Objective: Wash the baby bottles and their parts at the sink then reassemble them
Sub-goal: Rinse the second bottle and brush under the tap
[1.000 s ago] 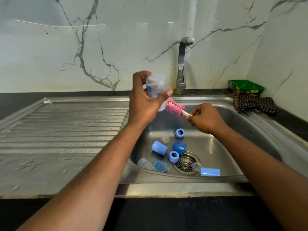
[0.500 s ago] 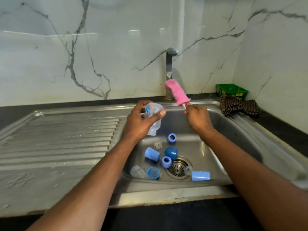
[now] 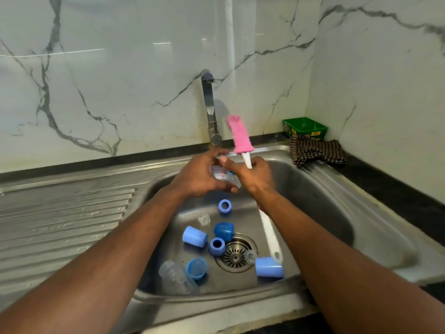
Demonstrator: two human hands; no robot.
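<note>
While my left hand [image 3: 202, 174] grips a clear bottle [image 3: 222, 174] at frame centre, my right hand [image 3: 252, 175] holds the pink brush [image 3: 239, 135] upright. Blue caps and rings lie in the sink [image 3: 325, 201] below.

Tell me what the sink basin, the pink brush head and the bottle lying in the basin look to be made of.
Sink basin: brushed stainless steel by its look; grey metal with a soft, dull sheen.
Pink brush head: probably sponge or cloth; matte, fuzzy surface, on a white, likely plastic, handle.
Bottle: clear plastic, most likely; see-through and lightly glossy, though glass cannot be ruled out.
</note>
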